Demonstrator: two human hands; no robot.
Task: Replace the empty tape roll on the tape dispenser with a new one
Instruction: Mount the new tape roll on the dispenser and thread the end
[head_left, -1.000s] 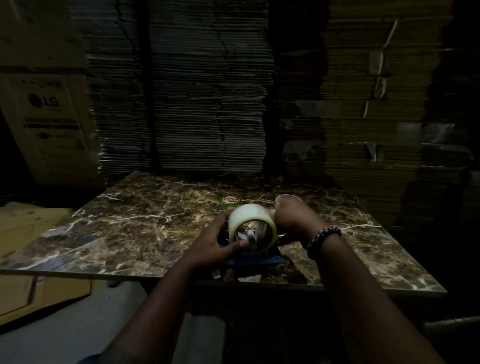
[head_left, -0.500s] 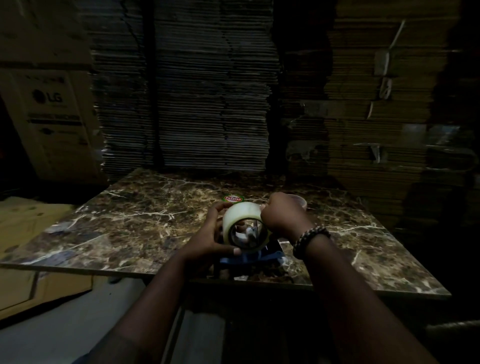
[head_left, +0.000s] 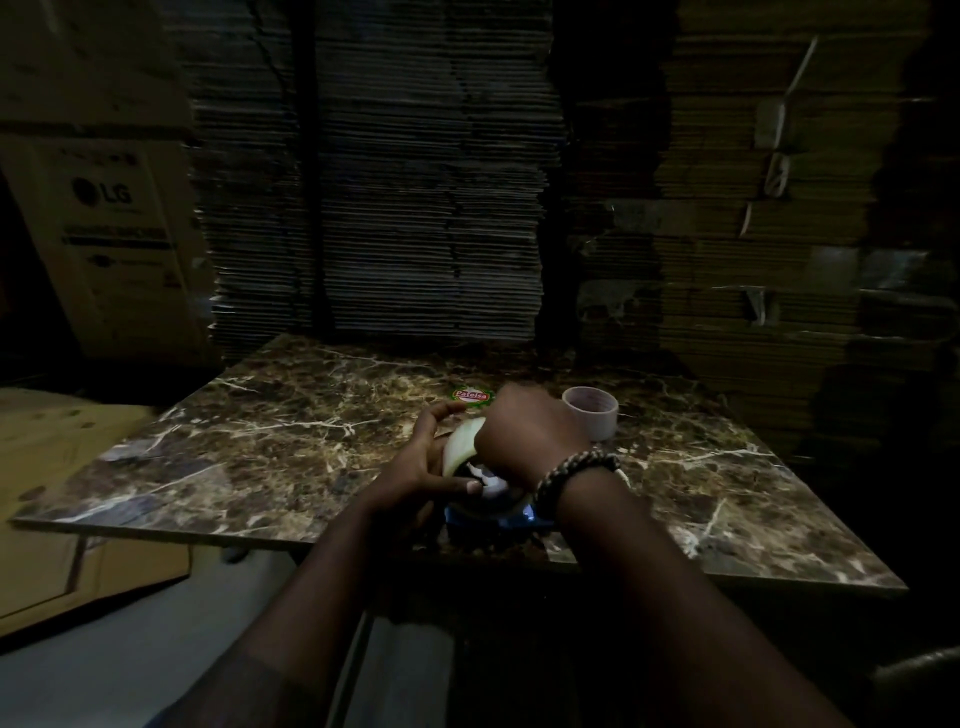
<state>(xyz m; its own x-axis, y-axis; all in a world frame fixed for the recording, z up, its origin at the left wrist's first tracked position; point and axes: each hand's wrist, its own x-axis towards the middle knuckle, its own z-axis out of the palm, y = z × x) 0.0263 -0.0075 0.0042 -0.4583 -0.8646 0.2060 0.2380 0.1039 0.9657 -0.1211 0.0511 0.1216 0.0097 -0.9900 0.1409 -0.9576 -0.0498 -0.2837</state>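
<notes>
Dim room. Marble table (head_left: 270, 447), walls of stacked flat cardboard (head_left: 415, 182) behind, LG box (head_left: 111, 234) far left. Both hands at table's near edge. Right hand (head_left: 530, 431) closed over top of new tape roll (head_left: 460, 449); beaded bracelet (head_left: 574, 470) on wrist. Left hand (head_left: 421, 467) cups roll's left side, thumb across its front. Blue dispenser (head_left: 488, 517) under roll, mostly hidden. Empty core (head_left: 592, 413) upright just right of right hand. Round red-green sticker (head_left: 471, 396) on tabletop beyond hands.
</notes>
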